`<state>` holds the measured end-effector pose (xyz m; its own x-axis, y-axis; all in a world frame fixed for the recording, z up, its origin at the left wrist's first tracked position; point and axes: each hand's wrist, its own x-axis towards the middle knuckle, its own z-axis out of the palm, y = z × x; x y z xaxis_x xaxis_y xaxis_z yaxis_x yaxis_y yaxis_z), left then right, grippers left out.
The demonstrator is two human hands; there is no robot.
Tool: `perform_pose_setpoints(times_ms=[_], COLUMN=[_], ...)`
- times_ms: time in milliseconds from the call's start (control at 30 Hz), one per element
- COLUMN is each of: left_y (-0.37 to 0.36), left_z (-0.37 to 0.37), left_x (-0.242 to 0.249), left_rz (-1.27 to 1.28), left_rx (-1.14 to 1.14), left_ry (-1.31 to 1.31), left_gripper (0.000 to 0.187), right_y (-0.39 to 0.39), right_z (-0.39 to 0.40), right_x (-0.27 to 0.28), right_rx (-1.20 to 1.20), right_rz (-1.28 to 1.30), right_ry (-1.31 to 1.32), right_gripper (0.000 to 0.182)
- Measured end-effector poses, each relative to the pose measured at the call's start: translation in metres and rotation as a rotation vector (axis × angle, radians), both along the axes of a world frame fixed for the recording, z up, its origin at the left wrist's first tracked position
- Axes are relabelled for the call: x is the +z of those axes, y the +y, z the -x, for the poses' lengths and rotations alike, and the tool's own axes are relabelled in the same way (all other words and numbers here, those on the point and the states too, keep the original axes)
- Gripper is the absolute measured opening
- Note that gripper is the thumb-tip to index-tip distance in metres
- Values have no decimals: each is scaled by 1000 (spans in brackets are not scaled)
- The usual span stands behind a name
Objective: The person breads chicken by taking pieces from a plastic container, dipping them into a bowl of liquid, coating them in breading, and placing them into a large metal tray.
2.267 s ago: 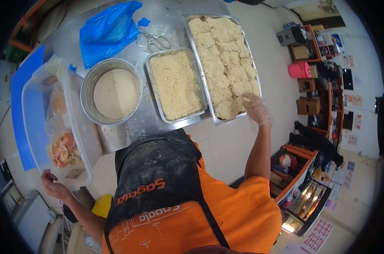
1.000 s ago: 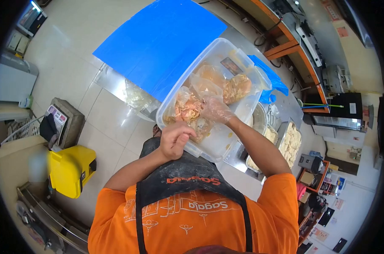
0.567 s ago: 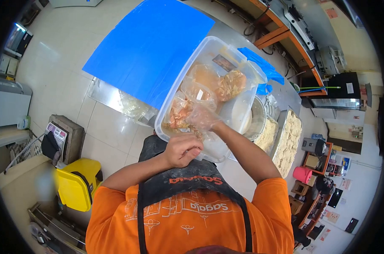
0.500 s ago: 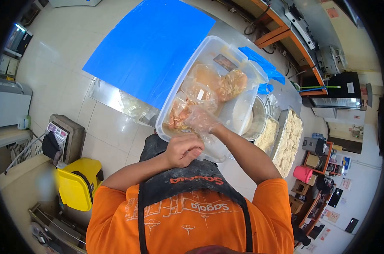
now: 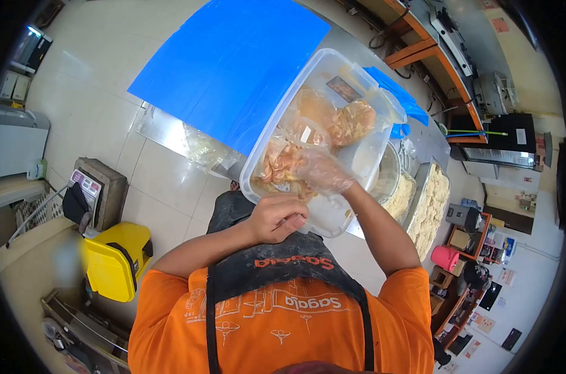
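Observation:
A clear plastic tub [image 5: 262, 144] holds several plastic bags of orange-brown marinated food. My right hand [image 5: 322, 169], in a clear glove, reaches inside the tub over the nearest open bag [image 5: 279, 161]; its fingertips touch the pieces there, and what they grip is hidden. Bare and curled, my left hand [image 5: 279, 218] rests at the tub's near rim beside the bag's edge; whatever its fingers hold is too small to make out. Behind lies another filled bag [image 5: 351, 123].
A blue board [image 5: 233, 68] lies left of the tub. To the right stand a metal bowl [image 5: 390, 168] and a tray of pale crumbly coating [image 5: 430, 202]. A yellow bin [image 5: 111, 265] and a scale [image 5: 86, 187] are at the left.
My gloved right hand has shifted right and slightly up, uncovering more of the food in the near bag. My left hand stays curled at the rim. The whole view has shifted slightly.

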<state>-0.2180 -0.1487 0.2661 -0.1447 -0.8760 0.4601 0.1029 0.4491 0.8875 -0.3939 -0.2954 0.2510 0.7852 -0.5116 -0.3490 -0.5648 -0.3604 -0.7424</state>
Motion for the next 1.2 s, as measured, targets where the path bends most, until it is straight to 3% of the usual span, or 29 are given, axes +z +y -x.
perform_pose_setpoints(times_ms=[100, 200, 300, 400, 500, 567, 633, 700, 967, 1033, 1100, 1200], left_y=[1, 0, 0, 0, 0, -1, -2, -3, -2, -1, 0, 1], left_z=[-4, 0, 3, -1, -1, 2, 7, 6, 8, 6, 5, 5], left_x=[3, -2, -4, 3, 2, 1, 0, 0, -2, -2, -3, -6], left_rz=[-27, 29, 21, -23, -45, -38, -14, 21, 84, 83, 72, 72], left_rx=[-26, 25, 11, -34, -36, -34, -32, -26, 53, 58, 55, 56], left_ry=[-16, 37, 23, -26, -40, -43, -58, -100, -75, -74, -71, -44], left_gripper=[14, 25, 25, 14, 14, 14, 14, 15, 20, 19, 19, 33], right_y=[-6, -7, -10, -19, -14, -7, -7, -11, -22, -25, -26, -23], right_z=[-7, 3, 7, 17, 38, 50, 35, -3, 21, 19, 12, 18], right_x=[44, 49, 36, 32, -24, -90, -92, -32, -39, -49, -56, -43], right_rx=[-427, -650, -401, -465, -135, 131, 277, 306, 268, 312, 380, 470], right_rz=[-412, -455, 136, -102, 238, 244, 247, 248, 634, 557, 305, 332], right_ry=[9, -198, 311, 408, 267, 417, 603, 814, 241, 365, 745, 650], right_gripper=[20, 23, 31, 35, 28, 28, 30, 32, 25, 26, 32, 25])
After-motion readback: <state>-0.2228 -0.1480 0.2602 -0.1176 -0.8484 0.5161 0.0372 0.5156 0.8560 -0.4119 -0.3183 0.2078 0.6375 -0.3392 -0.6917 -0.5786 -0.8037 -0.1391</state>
